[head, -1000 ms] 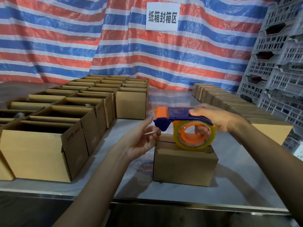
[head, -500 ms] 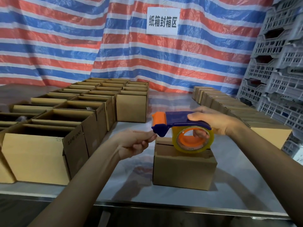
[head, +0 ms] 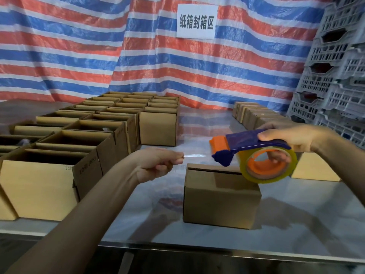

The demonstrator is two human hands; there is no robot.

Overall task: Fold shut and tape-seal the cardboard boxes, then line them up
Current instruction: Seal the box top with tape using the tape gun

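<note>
Changed: the left hand [head: 158,165] has pulled away leftward from the tape dispenser [head: 252,153]. Half a sec ago it was right up at the nose; now a strip of clear tape [head: 194,155] stretches between them.
Open boxes [head: 59,175]: rows of them at the left of the metal table [head: 296,224], flaps up.
Left hand: fingers curled, pinching the free end of the tape.
Tape strip: roughly level, above the box's left end, not touching it.
Box [head: 221,194]: small carton, flaps folded down, mid-table near the front edge.
Tape dispenser: blue handle, orange head, yellowish roll over the box's right top. Can't tell if it touches.
Right hand [head: 286,139]: wrapped round the handle, fingertips inside the roll's core.
Closed boxes [head: 256,115]: a row running back on the right.
Crates [head: 339,86]: grey plastic, stacked far right.
</note>
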